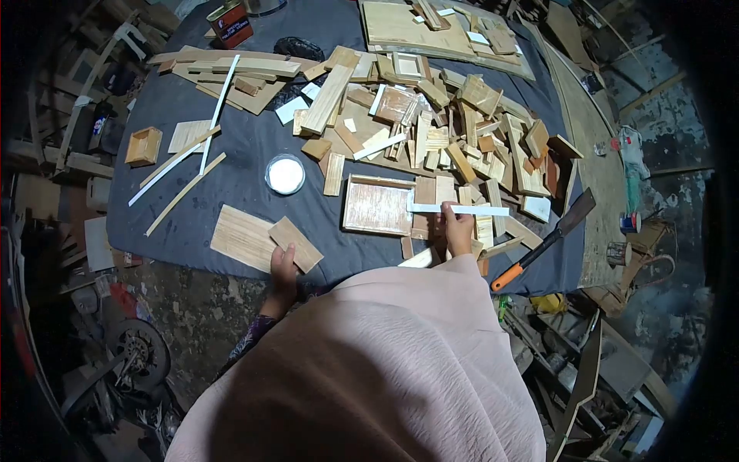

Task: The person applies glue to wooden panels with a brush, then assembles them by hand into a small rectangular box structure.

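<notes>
My right hand [459, 232] pinches a narrow white strip [489, 210], which lies level across some wood pieces. The strip's left end meets the right side of a shallow wooden tray [377, 206] with a raised rim. My left hand [283, 273] is closed at the lower left edge of a small thin wooden board [297, 245]. That board overlaps the corner of a larger pale wooden board [242, 239] on the dark cloth. Above my left hand stands a round container of white stuff [285, 175].
Wood offcuts [462, 146] are heaped across the table's middle and right. A broad blade with an orange handle [510, 277] lies at the right edge. Long thin strips [185, 192] and a small wooden box [144, 146] lie left. A red tin [231, 25] stands at the back.
</notes>
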`<state>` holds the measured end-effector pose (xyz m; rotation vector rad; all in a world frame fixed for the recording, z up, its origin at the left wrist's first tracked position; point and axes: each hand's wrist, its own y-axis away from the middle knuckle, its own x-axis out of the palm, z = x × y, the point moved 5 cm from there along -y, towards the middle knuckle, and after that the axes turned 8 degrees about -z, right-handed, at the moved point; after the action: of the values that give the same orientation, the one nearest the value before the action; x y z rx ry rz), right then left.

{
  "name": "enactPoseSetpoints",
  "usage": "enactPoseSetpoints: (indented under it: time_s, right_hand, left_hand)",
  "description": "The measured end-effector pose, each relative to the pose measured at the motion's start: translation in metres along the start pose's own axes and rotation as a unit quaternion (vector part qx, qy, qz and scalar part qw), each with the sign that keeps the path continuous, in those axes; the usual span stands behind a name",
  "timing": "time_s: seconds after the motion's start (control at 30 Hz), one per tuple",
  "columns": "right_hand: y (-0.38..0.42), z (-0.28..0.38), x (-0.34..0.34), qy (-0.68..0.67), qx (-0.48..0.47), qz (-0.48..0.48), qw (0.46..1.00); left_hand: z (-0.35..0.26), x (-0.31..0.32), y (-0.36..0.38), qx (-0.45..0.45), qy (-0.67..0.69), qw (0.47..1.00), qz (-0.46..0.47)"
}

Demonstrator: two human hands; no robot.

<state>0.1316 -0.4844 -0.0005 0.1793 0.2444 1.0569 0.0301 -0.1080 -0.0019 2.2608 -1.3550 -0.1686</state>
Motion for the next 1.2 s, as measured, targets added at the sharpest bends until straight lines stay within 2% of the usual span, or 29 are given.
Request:
enactPoseSetpoints:
  time_s: [0.07,0.17,0.27,0.5,0.57,0.7,0.83,0.9,1.07,1.17,1.2]
  right_hand:
    - [0.003,0.004,-0.002,0.022,-0.014,0.021,0.999]
    - [0.003,-0.002,-0.004,0.021,0.018,0.028,0.999]
    - [-0.012,-0.004,-0.001,0.010,-0.022,0.025,0.999]
    - [-0.008,-0.002,0.001,-0.002,0.028,0.033,0.999]
    - [-0.009,0.002,0.001,-0.023,0.024,-0.005,0.999]
    - [-0.006,0.002,0.001,0.011,0.045,0.034,0.998]
    - [-0.001,-0.001,-0.004,0.004,0.090,0.011,0.996]
    - [-0.015,-0.001,0.000,0.006,0.009,0.007,1.000]
    - [-0.008,0.009,0.001,0.097,-0.043,0.048,0.993]
    - [-0.012,-0.003,-0.002,0.027,-0.018,0.049,0.998]
    - [-0.009,0.008,-0.002,-0.026,0.019,0.038,0.999]
  left_hand:
    - [0.003,0.000,0.001,0.021,-0.031,0.999,-0.006]
    - [0.014,-0.003,0.001,0.058,-0.070,0.995,-0.033]
    - [0.015,0.004,0.008,0.007,-0.032,0.999,-0.015]
    - [0.017,0.008,0.010,0.005,0.017,0.999,-0.035]
    - [0.023,0.004,0.009,0.001,-0.039,0.999,-0.024]
    - [0.004,0.019,0.018,0.030,-0.016,0.999,-0.013]
    - [0.020,0.010,0.011,-0.015,-0.014,1.000,-0.020]
    - [0.022,0.013,0.012,-0.030,-0.022,0.999,-0.015]
    - [0.012,0.018,0.011,-0.002,0.001,1.000,-0.029]
    - [0.030,0.005,0.001,-0.012,-0.020,1.000,-0.004]
    - [0.027,0.007,0.004,-0.012,-0.020,1.000,-0.004]
